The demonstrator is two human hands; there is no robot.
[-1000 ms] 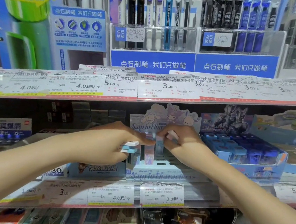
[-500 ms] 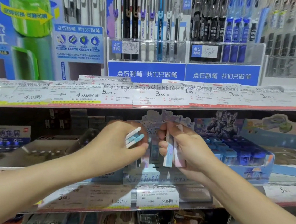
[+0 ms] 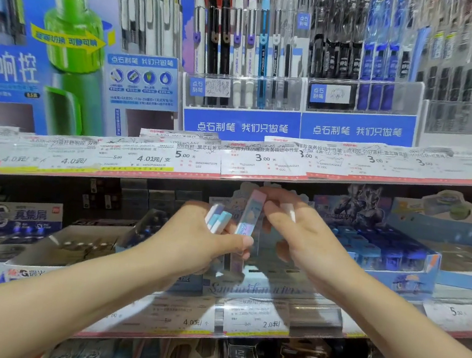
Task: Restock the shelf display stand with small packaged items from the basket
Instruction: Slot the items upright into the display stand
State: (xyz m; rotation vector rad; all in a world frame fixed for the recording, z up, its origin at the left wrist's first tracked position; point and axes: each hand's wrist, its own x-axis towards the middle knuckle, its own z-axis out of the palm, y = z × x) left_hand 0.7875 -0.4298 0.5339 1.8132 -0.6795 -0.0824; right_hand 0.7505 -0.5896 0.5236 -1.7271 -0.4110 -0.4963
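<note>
Left hand (image 3: 193, 241) closed round small blue-and-white packets (image 3: 217, 217), in front of pale cardboard display stand (image 3: 249, 289). Stand's curly writing too blurry to read. Right hand (image 3: 300, 232) pinches long pink-and-blue packet (image 3: 249, 218) upright over stand, white packet (image 3: 289, 211) tucked in fingers. Paper price tags (image 3: 263, 159) read 3.00, 5.00, 4.01. Basket out of sight.

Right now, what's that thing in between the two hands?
In the head view, a long pink-and-blue packaged stick stands upright between the left hand and right hand, above the display stand.
</note>
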